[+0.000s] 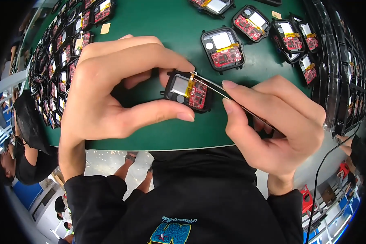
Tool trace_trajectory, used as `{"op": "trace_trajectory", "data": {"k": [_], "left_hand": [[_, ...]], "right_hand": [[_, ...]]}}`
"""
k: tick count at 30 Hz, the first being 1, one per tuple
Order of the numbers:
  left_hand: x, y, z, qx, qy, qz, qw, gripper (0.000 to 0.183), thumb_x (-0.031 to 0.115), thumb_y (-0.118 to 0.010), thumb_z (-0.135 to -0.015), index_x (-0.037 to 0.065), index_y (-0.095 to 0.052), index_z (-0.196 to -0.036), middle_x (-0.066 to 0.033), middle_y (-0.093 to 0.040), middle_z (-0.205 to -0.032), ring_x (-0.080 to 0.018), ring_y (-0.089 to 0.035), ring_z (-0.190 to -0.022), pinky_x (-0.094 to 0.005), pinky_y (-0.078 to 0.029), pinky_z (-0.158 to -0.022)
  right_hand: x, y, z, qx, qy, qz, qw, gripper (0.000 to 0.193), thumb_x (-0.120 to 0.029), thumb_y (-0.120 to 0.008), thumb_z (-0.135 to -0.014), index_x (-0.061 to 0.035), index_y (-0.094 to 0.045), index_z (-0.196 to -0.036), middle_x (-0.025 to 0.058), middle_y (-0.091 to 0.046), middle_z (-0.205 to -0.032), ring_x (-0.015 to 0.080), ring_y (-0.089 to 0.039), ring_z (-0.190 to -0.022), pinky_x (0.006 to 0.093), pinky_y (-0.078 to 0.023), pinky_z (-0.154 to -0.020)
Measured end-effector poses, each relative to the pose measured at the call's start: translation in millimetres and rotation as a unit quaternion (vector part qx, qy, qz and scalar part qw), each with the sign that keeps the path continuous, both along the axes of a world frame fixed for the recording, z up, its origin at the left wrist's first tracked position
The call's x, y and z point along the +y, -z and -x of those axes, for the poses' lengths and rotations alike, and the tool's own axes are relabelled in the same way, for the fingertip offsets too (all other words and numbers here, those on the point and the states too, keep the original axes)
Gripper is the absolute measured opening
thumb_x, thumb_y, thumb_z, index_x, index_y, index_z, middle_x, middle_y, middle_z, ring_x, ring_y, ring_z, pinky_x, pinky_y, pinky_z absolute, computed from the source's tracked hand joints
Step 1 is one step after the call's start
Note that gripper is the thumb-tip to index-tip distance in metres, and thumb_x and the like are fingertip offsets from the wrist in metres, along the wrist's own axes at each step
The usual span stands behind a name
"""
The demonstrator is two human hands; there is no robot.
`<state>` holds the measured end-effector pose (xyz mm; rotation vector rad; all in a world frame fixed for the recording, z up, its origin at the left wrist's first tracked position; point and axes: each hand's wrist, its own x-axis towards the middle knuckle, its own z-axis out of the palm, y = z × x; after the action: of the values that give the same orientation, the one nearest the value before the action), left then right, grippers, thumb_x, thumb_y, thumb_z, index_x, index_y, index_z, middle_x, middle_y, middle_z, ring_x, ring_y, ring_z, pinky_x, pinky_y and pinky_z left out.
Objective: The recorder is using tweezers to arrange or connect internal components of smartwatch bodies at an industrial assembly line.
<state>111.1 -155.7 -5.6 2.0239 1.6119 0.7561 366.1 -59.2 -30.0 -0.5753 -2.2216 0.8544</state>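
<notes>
Between the thumb and fingers of my left hand (110, 89) is a small black watch case (208, 106), tilted, its inside facing up. It bears a red circuit board (199, 96), a silver battery (178, 86) and a strip of yellow tape (189, 87). My right hand (276, 122) pinches a pair of metal tweezers (219, 90). The tweezer tips reach the upper edge of the case, beside the yellow tape and close to my left index fingertip. Whether they grip anything there is too small to tell.
Similar open watch cases (223, 49) lie on the green table (150, 20) just beyond my hands and at the far right. Many more crowd the left side (53, 77). Black trays (337, 69) stand stacked on the right. Another person (32, 158) sits at the left.
</notes>
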Motion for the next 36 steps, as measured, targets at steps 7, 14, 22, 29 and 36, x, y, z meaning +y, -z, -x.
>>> {"op": "trace_trajectory", "data": {"k": [7, 14, 22, 29, 36], "left_hand": [[1.5, -0.5, 0.6, -0.004, 0.0, 0.014, 1.0, 0.065, 0.038, -0.103, -0.062, -0.002, -0.083, -0.109, -0.0058, -0.071, -0.083, -0.0124, -0.051, -0.064, -0.0278, -0.035, -0.058], [1.9, -6.6, 0.8, 0.015, -0.001, 0.035, 0.999, 0.066, 0.037, -0.104, -0.061, -0.003, -0.083, -0.109, -0.0075, -0.075, -0.087, -0.0134, -0.055, -0.067, -0.0273, -0.036, -0.058], [2.8, -5.0, 1.1, 0.013, 0.002, 0.035, 0.999, 0.067, 0.038, -0.104, -0.061, -0.004, -0.082, -0.109, -0.0082, -0.075, -0.088, -0.0138, -0.057, -0.07, -0.0271, -0.037, -0.059], [2.6, -4.9, 0.9, 0.02, 0.008, 0.025, 0.999, 0.069, 0.038, -0.104, -0.06, -0.004, -0.082, -0.11, -0.0076, -0.074, -0.087, -0.0139, -0.056, -0.07, -0.0272, -0.036, -0.058], [2.8, -5.5, -1.0, 0.027, 0.003, 0.021, 0.999, 0.068, 0.035, -0.105, -0.061, -0.006, -0.081, -0.109, -0.0088, -0.075, -0.089, -0.0141, -0.056, -0.069, -0.0273, -0.037, -0.059]], "right_hand": [[4.0, 3.7, 1.8, 0.01, -0.02, 0.009, 1.0, 0.029, 0.013, -0.082, -0.072, 0.0044, -0.086, -0.1, 0.0042, -0.066, -0.068, 0.0061, -0.051, -0.052, 0.0238, -0.031, -0.048], [2.1, 6.5, 4.3, 0.029, -0.021, 0.007, 0.999, 0.03, 0.015, -0.081, -0.071, 0.0049, -0.085, -0.099, 0.0048, -0.066, -0.068, 0.0067, -0.052, -0.051, 0.024, -0.032, -0.047], [3.1, 5.2, 2.3, 0.023, -0.024, 0.024, 0.999, 0.028, 0.014, -0.08, -0.072, 0.0045, -0.085, -0.098, 0.0045, -0.067, -0.068, 0.0054, -0.049, -0.048, 0.0233, -0.03, -0.045], [1.9, 5.8, 2.6, 0.027, -0.017, 0.024, 0.999, 0.027, 0.014, -0.081, -0.073, 0.0048, -0.085, -0.098, 0.0043, -0.067, -0.067, 0.0051, -0.05, -0.049, 0.0232, -0.029, -0.046], [-0.6, 7.1, 5.5, 0.036, -0.009, 0.033, 0.999, 0.026, 0.014, -0.081, -0.074, 0.0046, -0.085, -0.098, 0.0038, -0.066, -0.067, 0.0047, -0.05, -0.049, 0.0232, -0.03, -0.046]]}}
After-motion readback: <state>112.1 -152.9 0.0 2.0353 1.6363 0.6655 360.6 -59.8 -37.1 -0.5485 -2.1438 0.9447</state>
